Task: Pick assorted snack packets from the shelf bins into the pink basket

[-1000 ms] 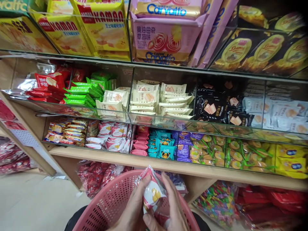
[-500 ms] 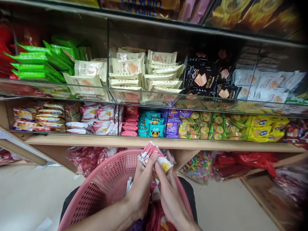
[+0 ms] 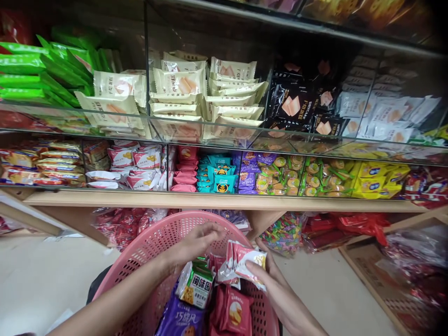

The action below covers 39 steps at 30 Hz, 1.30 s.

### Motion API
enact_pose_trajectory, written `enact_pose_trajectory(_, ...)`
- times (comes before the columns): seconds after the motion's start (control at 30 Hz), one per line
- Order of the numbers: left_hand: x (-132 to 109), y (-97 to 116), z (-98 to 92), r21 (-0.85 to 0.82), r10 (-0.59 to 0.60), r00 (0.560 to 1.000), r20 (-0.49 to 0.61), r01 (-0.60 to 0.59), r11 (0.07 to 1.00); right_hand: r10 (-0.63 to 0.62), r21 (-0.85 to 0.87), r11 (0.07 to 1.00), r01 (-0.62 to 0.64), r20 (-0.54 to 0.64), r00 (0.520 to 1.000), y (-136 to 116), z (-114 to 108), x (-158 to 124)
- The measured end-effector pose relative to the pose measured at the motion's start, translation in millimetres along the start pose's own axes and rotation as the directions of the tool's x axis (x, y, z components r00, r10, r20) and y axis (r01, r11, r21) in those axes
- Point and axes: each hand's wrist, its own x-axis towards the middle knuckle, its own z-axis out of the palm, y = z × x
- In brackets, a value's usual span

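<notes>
My right hand [image 3: 271, 277] grips a few white-and-pink snack packets [image 3: 241, 263] over the right side of a pink plastic basket [image 3: 145, 259], thumb on top. Apart from them, my left hand [image 3: 201, 240] hovers above the basket's middle, fingers loosely stretched to the right and nothing visible in them. Below lie a green-and-white snack packet [image 3: 196, 285], purple packets [image 3: 184, 317] and dark pink packets [image 3: 233, 310]. My forearms hide part of the basket's inside.
Ahead, the lower shelf has similar white-and-pink packets [image 3: 145, 168], teal packets [image 3: 222, 179] and yellow packets [image 3: 378, 177]. Behind a clear front panel above are cream packets [image 3: 180, 84] and black packets [image 3: 292, 102]. A wooden ledge [image 3: 105, 198] runs just beyond the basket; bagged candy [image 3: 285, 233] sits beneath.
My left hand has let go of the white-and-pink packets and moved left. My right hand has shifted right and down with them. The view has tilted, showing more of the basket's contents.
</notes>
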Motion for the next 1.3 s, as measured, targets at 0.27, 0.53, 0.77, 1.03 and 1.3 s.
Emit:
enact_pose_trajectory(0.27,14.2,11.0,-6.6,0.186,-0.005,0.963,0.271,-0.048,0.981,-0.053,-0.021,0.998,0.055,0.087,0.995,-11.1,17.5,2.2)
enact_pose_trajectory(0.53,11.1,18.1,-12.9,-0.208,0.046,0.981,0.191,-0.005,0.978,-0.097,0.083,0.993,0.085,0.152,0.984,-21.5,64.9,25.8)
enact_pose_trajectory(0.77,3.5,-6.7,-37.8,-0.445,-0.024,0.990,0.142,0.085,0.891,-0.135,-0.035,0.989,0.143,0.185,0.973,-17.1,95.2,40.7)
enact_pose_trajectory(1.03,5.0,-28.0,-56.1,-0.511,-0.018,0.994,0.109,0.072,0.856,-0.189,-0.230,0.938,0.260,0.292,0.937,-5.5,94.2,57.0)
enact_pose_trajectory(1.3,3.4,-55.4,-61.6,-0.445,-0.043,0.999,0.031,0.053,0.894,-0.213,-0.568,0.729,0.383,0.344,0.914,7.0,56.6,62.2)
